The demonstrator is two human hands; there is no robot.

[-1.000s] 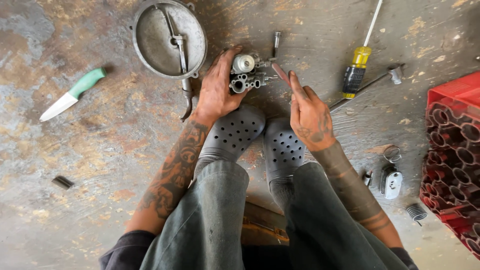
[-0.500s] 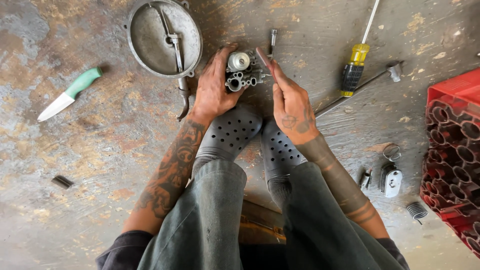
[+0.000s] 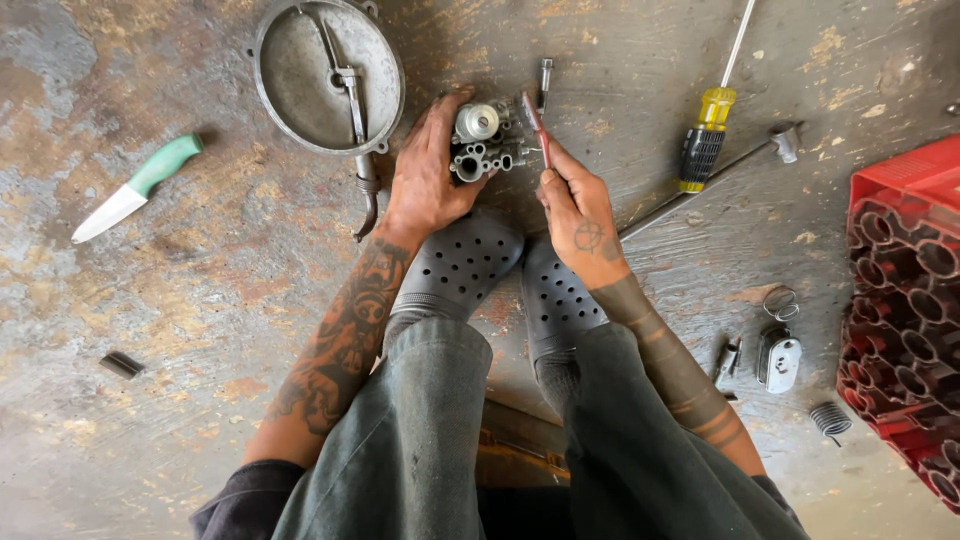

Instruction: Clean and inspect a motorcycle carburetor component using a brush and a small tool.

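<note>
Carburetor (image 3: 484, 142) sits on a stained, worn concrete floor (image 3: 150, 300), right above the person's grey perforated clogs (image 3: 460, 262). Left hand (image 3: 428, 180) is wrapped around its side, and right hand (image 3: 575, 205) is pinching a thin red tool (image 3: 536, 125) against it. Nearby are a round metal cover (image 3: 325, 75), green-handled knife (image 3: 135, 187), yellow screwdriver (image 3: 707, 140) and red crate (image 3: 905, 300).

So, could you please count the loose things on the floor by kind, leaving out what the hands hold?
Knife, green handle: 1
Screwdriver, yellow and black handle: 1
Round metal cover: 1
Red crate: 1
Coil spring: 1
Small bolt: 1
Total: 6
</note>
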